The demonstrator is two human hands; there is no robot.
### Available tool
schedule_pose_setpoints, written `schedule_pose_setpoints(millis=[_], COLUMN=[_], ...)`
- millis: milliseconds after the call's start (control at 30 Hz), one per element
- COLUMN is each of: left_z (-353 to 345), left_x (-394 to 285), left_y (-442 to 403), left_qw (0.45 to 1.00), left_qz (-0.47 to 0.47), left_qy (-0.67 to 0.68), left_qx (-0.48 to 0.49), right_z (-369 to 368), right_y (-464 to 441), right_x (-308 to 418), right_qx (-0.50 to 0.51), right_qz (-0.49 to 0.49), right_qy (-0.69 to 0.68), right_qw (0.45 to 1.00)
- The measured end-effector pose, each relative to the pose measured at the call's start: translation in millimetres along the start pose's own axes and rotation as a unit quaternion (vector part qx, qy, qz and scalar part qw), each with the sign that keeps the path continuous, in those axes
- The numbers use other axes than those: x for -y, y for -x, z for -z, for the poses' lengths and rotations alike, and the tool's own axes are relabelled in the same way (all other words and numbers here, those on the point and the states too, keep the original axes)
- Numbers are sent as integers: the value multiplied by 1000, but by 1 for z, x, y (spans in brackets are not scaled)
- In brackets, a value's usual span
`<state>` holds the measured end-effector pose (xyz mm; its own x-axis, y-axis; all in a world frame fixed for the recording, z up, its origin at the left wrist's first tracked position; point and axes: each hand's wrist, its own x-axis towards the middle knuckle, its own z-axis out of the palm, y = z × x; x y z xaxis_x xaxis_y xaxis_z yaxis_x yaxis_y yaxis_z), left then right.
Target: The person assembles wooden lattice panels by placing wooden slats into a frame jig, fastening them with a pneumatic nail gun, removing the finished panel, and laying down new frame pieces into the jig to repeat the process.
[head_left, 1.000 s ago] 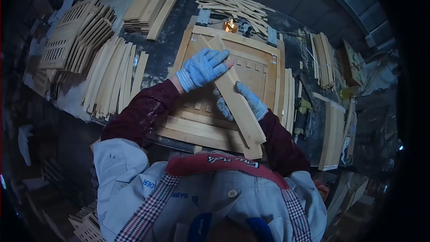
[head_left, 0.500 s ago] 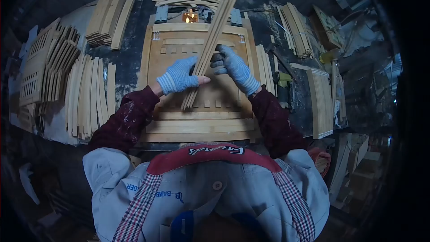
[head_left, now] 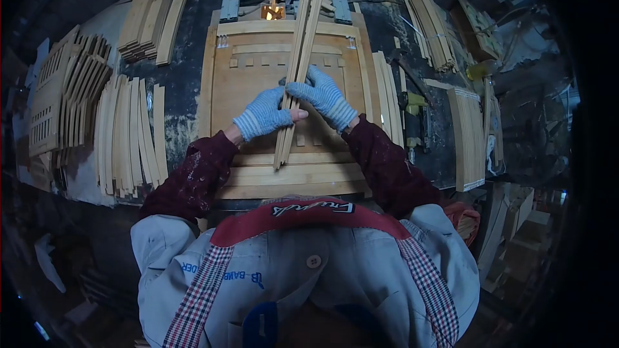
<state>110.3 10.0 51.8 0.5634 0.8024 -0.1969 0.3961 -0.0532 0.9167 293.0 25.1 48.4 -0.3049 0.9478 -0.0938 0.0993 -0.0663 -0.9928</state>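
The table is carrying a broad framed panel at its middle, tan and rectangular, with small square blocks showing in rows. Above the panel, the long wooden strips are looking pale, slim and straight-edged, bunching at the hands and parting into a narrow gap higher up. They are pointing towards 12 o'clock, their near ends leaning just past 6 o'clock. The left hand, gloved, is reaching in from 8 o'clock, nearly closed and gripping the strips, its bare thumb lying across them. The right hand, also gloved, is coming from 4 o'clock, curling its half-closed fingers over the same strips.
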Motion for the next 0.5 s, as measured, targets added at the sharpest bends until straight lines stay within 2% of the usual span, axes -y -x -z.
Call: schedule_pose_setpoints(millis=[167,233,300,367,400,433,467,500], left_z=[8,14,31,60,81,102,124,149], left_x=[-12,-1,16,18,25,28,8,70], left_y=[6,8,18,38,46,52,57,60], left_qw=[998,999,995,990,998,999,978,941], left_qz=[30,7,-48,-12,-14,-16,116,-65], left_qy=[47,53,87,136,59,-17,-173,-320], left_qx=[18,-1,-16,-30,-31,-30,-7,-89], right_z=[-2,0,11,33,43,48,57,68], right_y=[-3,-1,1,3,3,7,8,8], right_x=[6,16,24,25,19,18,11,0], right_qx=[-1,-13,-17,-16,-30,-64,-97,-130], right_qz=[10,12,-13,-59,-77,-48,-27,-13], right_qy=[6,14,-20,-1,-9,-17,-25,-32], right_qw=[1000,1000,1000,998,997,997,995,991])
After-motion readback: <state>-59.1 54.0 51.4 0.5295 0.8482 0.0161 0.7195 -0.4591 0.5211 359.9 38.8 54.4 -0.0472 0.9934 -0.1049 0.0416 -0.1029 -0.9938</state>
